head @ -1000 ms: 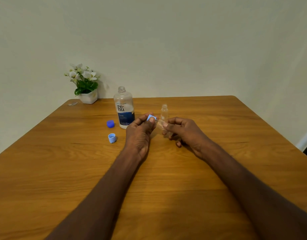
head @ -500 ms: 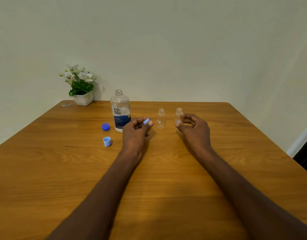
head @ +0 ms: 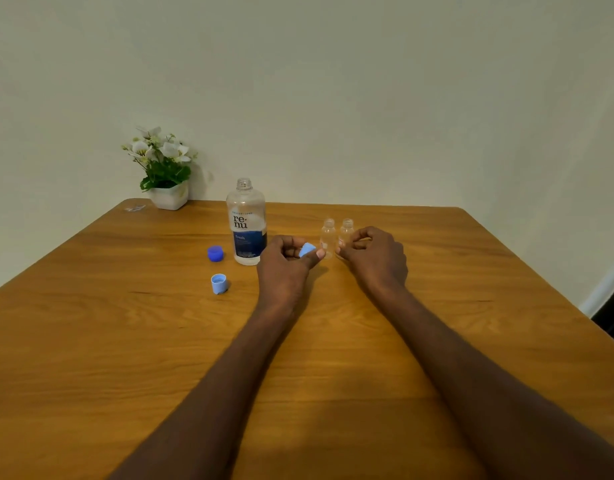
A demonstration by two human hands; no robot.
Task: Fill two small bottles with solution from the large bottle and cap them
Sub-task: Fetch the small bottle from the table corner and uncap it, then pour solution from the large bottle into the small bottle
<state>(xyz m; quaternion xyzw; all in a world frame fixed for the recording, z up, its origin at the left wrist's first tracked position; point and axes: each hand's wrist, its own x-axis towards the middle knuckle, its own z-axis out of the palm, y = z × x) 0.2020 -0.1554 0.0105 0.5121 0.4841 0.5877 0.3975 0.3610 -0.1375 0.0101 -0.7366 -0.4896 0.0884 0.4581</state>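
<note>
The near half of the wooden desk (head: 91, 358) is bare apart from the two forearms reaching across it, with open room to either side as far as the left and right edges. Farther in, the left hand (head: 284, 268) is curled shut, pinching a light blue cap (head: 307, 250) between thumb and fingers. The right hand (head: 374, 258) sits just beside it, fingers curled at the right small bottle (head: 345, 235); whether it actually grips that bottle I cannot tell. The left small bottle (head: 327, 237) stands upright, touching or nearly touching its twin, between the two hands. Both are clear and uncapped; any liquid inside is too hard to make out.

Left of the left hand, a second light blue cap (head: 219, 284) lies open side up, and a dark blue cap (head: 215, 253) rests a little beyond it. The large bottle (head: 246, 223) stands upright beside that cap, uncapped, its clear upper part looking empty above the label. At the far left corner a white pot of flowers (head: 165, 173) stands against the plain pale wall (head: 333, 81); the far edge has open room to the right.
</note>
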